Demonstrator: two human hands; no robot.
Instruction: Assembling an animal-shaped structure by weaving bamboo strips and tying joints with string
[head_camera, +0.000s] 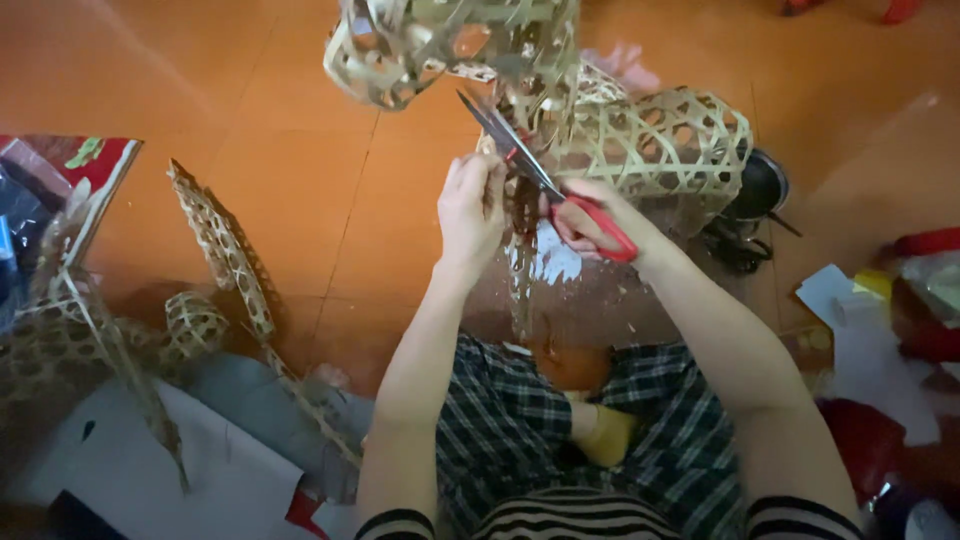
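My right hand (590, 215) grips red-handled scissors (540, 180), their dark blades slanting up and left towards an open-weave bamboo lattice frame (450, 45) held up near the camera. My left hand (472, 210) pinches a thin bamboo strip hanging from that frame, just left of the blades. A second woven bamboo cage (670, 145) lies on the orange floor behind my right hand. My legs in dark checked trousers are folded below.
A long narrow woven bamboo strip (225, 250) leans at left, beside more woven bamboo pieces (60, 340) and white paper sheets (200, 460). A black round object (760, 185) sits behind the cage. Red, white and yellow paper scraps (880, 320) pile up at right.
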